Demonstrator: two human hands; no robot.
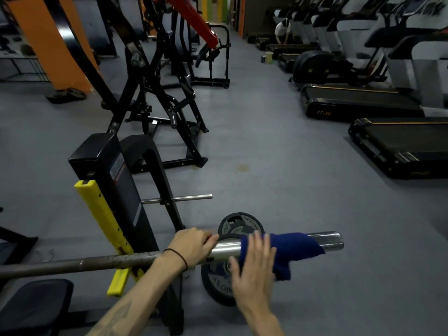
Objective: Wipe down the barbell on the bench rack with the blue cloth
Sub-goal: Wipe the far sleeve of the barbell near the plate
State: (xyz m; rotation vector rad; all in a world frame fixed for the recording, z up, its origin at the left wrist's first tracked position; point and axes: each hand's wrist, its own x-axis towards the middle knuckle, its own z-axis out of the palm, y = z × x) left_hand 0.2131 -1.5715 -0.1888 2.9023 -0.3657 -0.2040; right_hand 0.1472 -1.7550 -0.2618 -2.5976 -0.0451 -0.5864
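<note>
Barbell (101, 261) lying across the bench rack (114, 180), its dull shaft cut off at the frame's left edge; bright chrome sleeve ending at right. I see my left hand (192, 243) curled over the sleeve's inner end, its fingers partly hidden behind the steel. Right hand (253, 260), blurred, fingers straight and spread, pressing the blue cloth (291, 251) draped over the sleeve. Two weight plates (240, 224) below are partly covered.
</note>
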